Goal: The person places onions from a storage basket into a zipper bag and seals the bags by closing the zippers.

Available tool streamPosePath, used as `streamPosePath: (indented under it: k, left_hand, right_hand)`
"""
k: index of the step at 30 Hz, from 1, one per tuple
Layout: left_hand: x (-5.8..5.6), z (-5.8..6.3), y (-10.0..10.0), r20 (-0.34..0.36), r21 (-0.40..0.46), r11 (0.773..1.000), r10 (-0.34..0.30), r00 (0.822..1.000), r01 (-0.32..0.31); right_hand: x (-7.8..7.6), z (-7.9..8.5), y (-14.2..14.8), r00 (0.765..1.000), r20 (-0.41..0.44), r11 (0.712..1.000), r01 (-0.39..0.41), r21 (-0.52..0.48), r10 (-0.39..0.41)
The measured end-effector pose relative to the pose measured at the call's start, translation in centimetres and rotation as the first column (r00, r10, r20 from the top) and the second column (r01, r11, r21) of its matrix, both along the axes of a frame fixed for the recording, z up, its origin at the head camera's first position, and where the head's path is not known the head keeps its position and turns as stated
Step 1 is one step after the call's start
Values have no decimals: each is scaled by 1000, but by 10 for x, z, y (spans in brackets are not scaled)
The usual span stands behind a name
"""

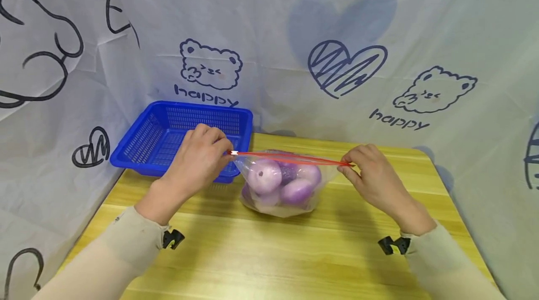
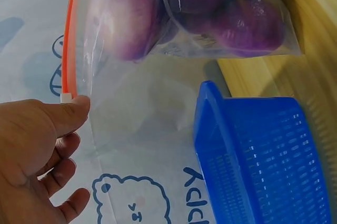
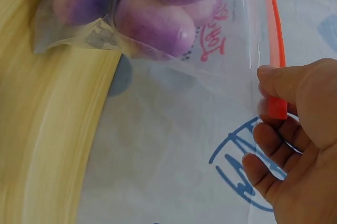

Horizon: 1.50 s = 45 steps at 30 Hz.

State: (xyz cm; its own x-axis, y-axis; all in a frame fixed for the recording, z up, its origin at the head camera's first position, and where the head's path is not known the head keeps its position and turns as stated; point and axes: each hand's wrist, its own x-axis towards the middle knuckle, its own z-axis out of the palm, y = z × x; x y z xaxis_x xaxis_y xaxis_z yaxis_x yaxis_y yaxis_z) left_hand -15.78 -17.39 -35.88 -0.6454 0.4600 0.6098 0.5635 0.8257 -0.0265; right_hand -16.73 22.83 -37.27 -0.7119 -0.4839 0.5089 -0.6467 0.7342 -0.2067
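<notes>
A clear zip bag (image 1: 283, 208) holds several purple-and-white round vegetables (image 1: 265, 177) that look like turnips or onions. Its red zip strip (image 1: 290, 157) is stretched level between both hands. At the strip's left end my left hand (image 1: 200, 155) pinches the corner, thumb and forefinger beside the white slider (image 2: 66, 98). My right hand (image 1: 375, 178) pinches the opposite end, with the strip's red tip (image 3: 277, 108) poking out past the thumb. In both wrist views the other fingers are loosely bent. The bag's lower part hangs close over the wooden table.
A blue plastic basket (image 1: 120, 155) with slotted walls stands at the table's back left, partly behind the left hand. Behind the wooden table (image 1: 269, 262) hangs a white cloth (image 1: 269, 75) printed with bears and hearts. Both sleeves carry a black wrist mount.
</notes>
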Motion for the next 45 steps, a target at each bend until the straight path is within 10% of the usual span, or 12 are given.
streamPosePath:
  k: [29, 38, 45]
  left_hand:
    - [0, 8, 4, 110, -38, 999, -32, 993, 37]
    - [-7, 7, 5, 20, -48, 993, -111, 994, 111]
    - [-17, -4, 2, -60, -89, 988, -131, 990, 126]
  right_hand:
    - [1, 14, 3, 998, -60, 1000, -20, 5, 20]
    - [-3, 7, 5, 992, -122, 1000, -23, 2, 23]
    - [-12, -4, 4, 943, -320, 995, -70, 70, 89]
